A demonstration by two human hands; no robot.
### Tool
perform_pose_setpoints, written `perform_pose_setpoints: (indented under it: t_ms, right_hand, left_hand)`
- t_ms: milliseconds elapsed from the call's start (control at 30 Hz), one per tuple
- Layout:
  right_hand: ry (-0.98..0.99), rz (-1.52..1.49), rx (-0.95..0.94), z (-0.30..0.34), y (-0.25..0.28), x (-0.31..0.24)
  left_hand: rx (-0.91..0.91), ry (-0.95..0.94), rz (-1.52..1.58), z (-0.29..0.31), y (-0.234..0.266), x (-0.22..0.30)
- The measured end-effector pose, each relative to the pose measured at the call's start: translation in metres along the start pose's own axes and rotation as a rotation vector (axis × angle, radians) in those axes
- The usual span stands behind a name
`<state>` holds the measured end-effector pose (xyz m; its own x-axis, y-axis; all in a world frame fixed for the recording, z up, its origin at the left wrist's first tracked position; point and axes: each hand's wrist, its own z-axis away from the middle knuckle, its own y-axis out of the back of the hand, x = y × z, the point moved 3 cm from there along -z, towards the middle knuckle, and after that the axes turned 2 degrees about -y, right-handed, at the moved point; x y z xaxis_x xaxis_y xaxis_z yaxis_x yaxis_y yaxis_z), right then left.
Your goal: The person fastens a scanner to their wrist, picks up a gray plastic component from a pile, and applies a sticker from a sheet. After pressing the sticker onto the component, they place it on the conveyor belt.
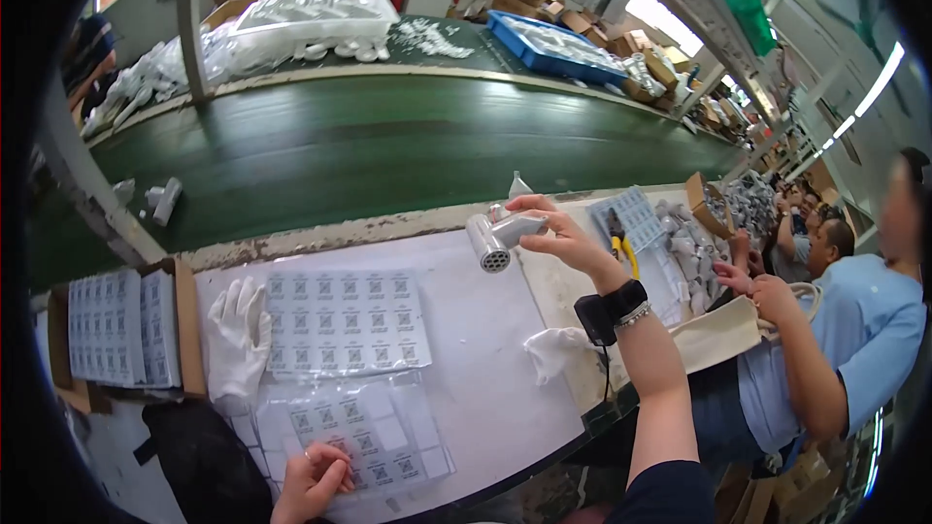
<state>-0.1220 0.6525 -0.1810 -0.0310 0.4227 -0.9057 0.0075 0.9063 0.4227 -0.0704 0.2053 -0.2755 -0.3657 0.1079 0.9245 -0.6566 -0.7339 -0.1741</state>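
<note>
My right hand (563, 238) grips a shiny silver tube-shaped part (490, 245) with a round end full of holes and a side arm, held above the far edge of the white worktop. Its fingers wrap round the side arm, and a dark strapped device (610, 311) sits on that wrist. At the near left, my left hand (316, 480) is closed with thumb and finger pressed together, over a partly used sheet of square-code labels (374, 427). Whatever it pinches is too small to make out. A fuller label sheet (347, 320) lies just beyond, beside a white glove (239, 340).
A cardboard box (189, 330) of label sheets and a black bag (206, 461) stand left. Beyond runs a green conveyor belt (388, 126) carrying loose parts (167, 202). At right are yellow-handled pliers (623, 245), a white cloth (558, 351) and a co-worker in light blue (845, 330).
</note>
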Motion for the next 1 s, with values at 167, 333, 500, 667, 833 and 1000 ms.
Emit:
perform_pose_setpoints:
  t_ms: [167,333,500,667,833,1000]
  right_hand:
    - [0.114,0.366,-0.178,-0.002,-0.050,0.006]
    - [0.151,0.517,-0.243,0.006,-0.065,0.013]
    - [0.141,0.592,-0.185,0.024,-0.065,0.013]
    - [0.222,0.922,-0.037,0.039,-0.073,-0.006]
    - [0.250,1.045,-0.033,0.041,-0.090,-0.005]
    - [0.213,1.069,-0.092,0.040,-0.097,0.001]
  left_hand:
    - [-0.035,0.032,0.059,-0.007,0.000,0.002]
    - [-0.059,0.013,0.056,-0.004,0.000,0.000]
    - [-0.074,0.014,0.027,-0.004,0.000,-0.001]
    - [-0.072,0.009,0.022,-0.005,-0.001,-0.001]
    - [-0.034,0.030,0.067,-0.004,0.000,-0.002]
    - [-0.065,0.013,0.013,-0.006,0.000,0.000]
